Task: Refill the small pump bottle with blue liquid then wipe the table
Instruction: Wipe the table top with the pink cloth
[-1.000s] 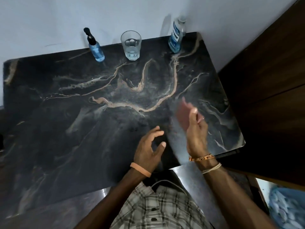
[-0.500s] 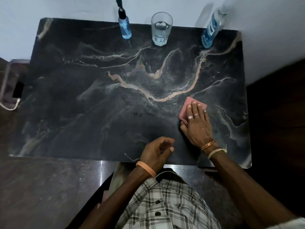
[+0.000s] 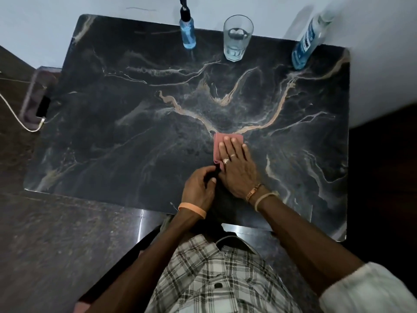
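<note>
Head view: nearest the camera is a checked shirt (image 3: 216, 279), with both bare forearms reaching forward over the near edge of the dark marble table (image 3: 112, 132). The left hand (image 3: 198, 188), an orange band on its wrist, hovers low by the near edge with its fingers curled inward; whether they hold anything or touch the cloth cannot be told. Just beside it, the right hand (image 3: 237, 168) lies flat, fingers straight and close together, pressing down on a folded pink cloth (image 3: 218, 141) near the middle of the tabletop; the cloth shows past the fingertips and along the hand's left side. Off the table's left edge a phone (image 3: 42, 107) sits with a white cable (image 3: 13, 114) plugged in. Along the far edge, against the pale wall (image 3: 67, 19), stand three things well apart from each other: the small pump bottle (image 3: 187, 35) holding blue liquid at the left, a clear glass (image 3: 237, 39) in the middle, and a large bottle (image 3: 305, 45) of blue liquid at the right corner.
</note>
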`<state>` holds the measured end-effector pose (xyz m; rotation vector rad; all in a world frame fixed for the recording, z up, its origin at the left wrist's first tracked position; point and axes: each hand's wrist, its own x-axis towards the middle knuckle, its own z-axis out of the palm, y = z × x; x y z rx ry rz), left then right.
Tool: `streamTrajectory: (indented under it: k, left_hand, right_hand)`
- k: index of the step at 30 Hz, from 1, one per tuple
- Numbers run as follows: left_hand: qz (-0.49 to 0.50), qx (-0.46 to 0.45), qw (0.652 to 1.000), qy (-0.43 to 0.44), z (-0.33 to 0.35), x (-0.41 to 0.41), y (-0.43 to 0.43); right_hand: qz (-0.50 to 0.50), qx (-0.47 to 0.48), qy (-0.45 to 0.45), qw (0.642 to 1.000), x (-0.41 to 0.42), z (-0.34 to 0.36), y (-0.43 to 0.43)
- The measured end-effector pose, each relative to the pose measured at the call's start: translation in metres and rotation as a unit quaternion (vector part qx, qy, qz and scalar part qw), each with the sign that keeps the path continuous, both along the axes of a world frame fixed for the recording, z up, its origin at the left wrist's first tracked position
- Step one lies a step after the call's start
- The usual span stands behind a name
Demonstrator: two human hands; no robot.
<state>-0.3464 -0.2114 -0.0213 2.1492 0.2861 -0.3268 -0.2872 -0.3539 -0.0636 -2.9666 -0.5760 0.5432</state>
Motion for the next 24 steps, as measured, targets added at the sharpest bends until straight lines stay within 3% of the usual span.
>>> streamTrajectory:
  k: [2, 4, 7, 12, 17, 22, 24]
  left_hand:
    - [-0.030, 0.028, 0.999, -0.004, 0.000, 0.006, 0.004]
    - [-0.046, 0.044, 0.998, -0.002, 0.000, 0.008, 0.006]
    - [-0.042, 0.044, 0.998, -0.013, 0.001, 0.007, 0.010]
    - [0.026, 0.043, 0.998, -0.029, 0.002, 0.010, 0.018]
    - [0.023, 0.079, 0.996, -0.017, 0.001, 0.028, 0.033]
    - [-0.006, 0.099, 0.995, 0.010, -0.001, 0.038, 0.038]
    - [-0.019, 0.112, 0.993, 0.018, -0.002, 0.040, 0.036]
  right_hand:
    - [-0.068, 0.011, 0.000, 0.998, -0.011, -0.001, 0.005]
    - [-0.073, 0.022, -0.002, 0.997, -0.039, 0.003, 0.012]
    - [0.016, 0.046, -0.016, 0.999, -0.067, 0.001, 0.013]
    - [0.155, 0.023, -0.018, 0.988, 0.013, -0.003, 0.028]
    - [-0.019, -0.007, 0.002, 1.000, 0.045, 0.008, 0.034]
    - [0.175, -0.024, 0.040, 0.984, -0.007, 0.011, 0.021]
    - [0.173, -0.024, 0.017, 0.984, 0.015, 0.012, 0.017]
